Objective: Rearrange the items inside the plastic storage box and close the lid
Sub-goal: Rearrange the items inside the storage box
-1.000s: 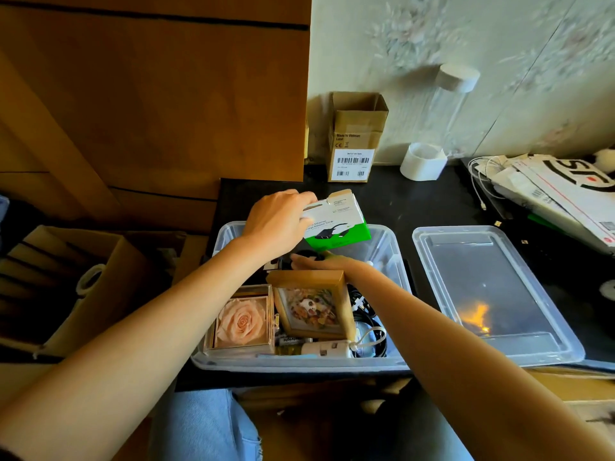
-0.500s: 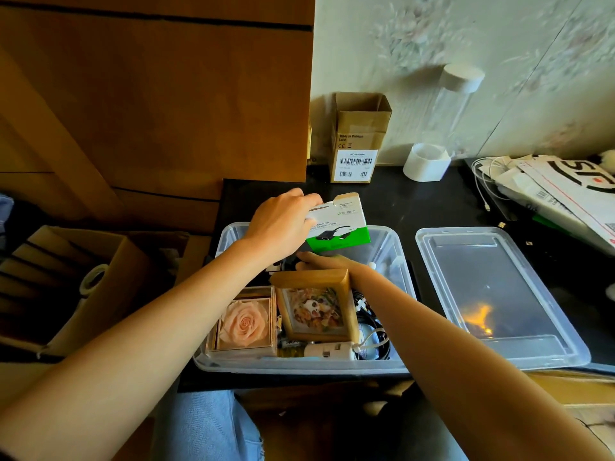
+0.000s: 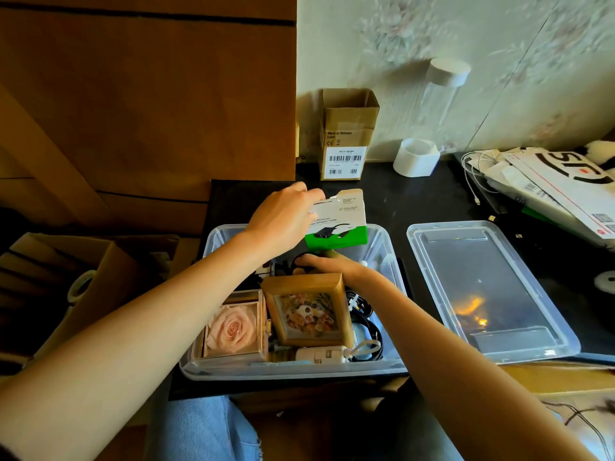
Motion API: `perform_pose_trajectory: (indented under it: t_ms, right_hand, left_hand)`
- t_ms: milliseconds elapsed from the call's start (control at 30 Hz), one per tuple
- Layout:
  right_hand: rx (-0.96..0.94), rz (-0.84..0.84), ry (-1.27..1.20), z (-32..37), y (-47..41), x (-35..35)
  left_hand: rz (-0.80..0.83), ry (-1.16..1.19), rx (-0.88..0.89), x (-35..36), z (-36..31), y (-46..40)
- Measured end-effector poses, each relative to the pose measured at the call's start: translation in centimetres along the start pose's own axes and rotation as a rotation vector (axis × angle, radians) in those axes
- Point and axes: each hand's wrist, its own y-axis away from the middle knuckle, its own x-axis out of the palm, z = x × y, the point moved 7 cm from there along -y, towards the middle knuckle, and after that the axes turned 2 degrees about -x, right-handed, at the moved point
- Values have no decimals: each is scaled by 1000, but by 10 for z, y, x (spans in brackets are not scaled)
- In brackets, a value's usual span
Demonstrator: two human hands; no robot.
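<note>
A clear plastic storage box (image 3: 392, 257) stands open on the black table in front of me. My left hand (image 3: 283, 217) holds a white-and-green adapter carton (image 3: 339, 224) above the box's far end. Under that carton my right hand (image 3: 327, 262) reaches into the box among black cables (image 3: 364, 314); what its fingers grip is hidden. Inside the near half sit a clear case with a pink rose (image 3: 233, 329), a wooden picture frame (image 3: 307, 311) leaning upright, and a white plug (image 3: 321, 356). The clear lid (image 3: 489, 287) lies flat to the right of the box.
A brown cardboard box (image 3: 346, 134) with barcode labels stands at the wall behind the storage box. A white cup (image 3: 416, 158) and a tall clear tube (image 3: 439, 91) are beside it. Papers, mailers and white cables (image 3: 549, 184) pile at right. An open carton (image 3: 76, 277) sits at left.
My left hand has tilted the adapter carton more upright above the far end. My right hand has pushed a little deeper toward the cables beneath it.
</note>
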Motion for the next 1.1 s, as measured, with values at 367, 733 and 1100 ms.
perform_pose_trajectory:
  t_ms: [367, 733, 1100]
  right_hand:
    - [-31, -36, 188, 7, 22, -7]
    - [-39, -7, 70, 5, 49, -11]
    - [-42, -51, -3, -3, 51, -6]
  left_hand:
    - [5, -64, -3, -4, -6, -1]
    - [103, -81, 2, 38, 1, 20]
    - [0, -22, -52, 42, 11, 28]
